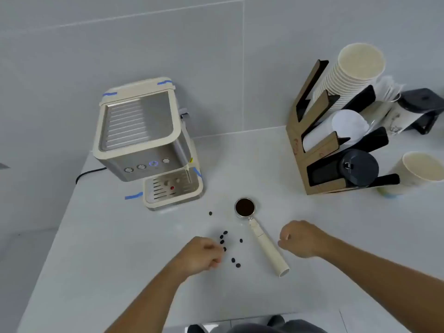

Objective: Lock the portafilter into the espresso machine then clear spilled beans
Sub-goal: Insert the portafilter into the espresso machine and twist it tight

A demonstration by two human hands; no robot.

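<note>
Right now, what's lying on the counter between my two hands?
In the head view, several loose coffee beans and the portafilter handle lie between the left hand and right hand.

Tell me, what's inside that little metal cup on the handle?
The metal cup is filled with dark ground coffee, nearly to the rim. Whatever lies beneath the coffee is covered.

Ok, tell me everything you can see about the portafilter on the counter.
The portafilter lies flat on the white counter, not yet in the espresso machine. Its round metal basket, filled with dark ground coffee, points toward the machine; its cream handle angles back toward the person. Neither hand touches it; the right hand hovers beside the handle.
</note>
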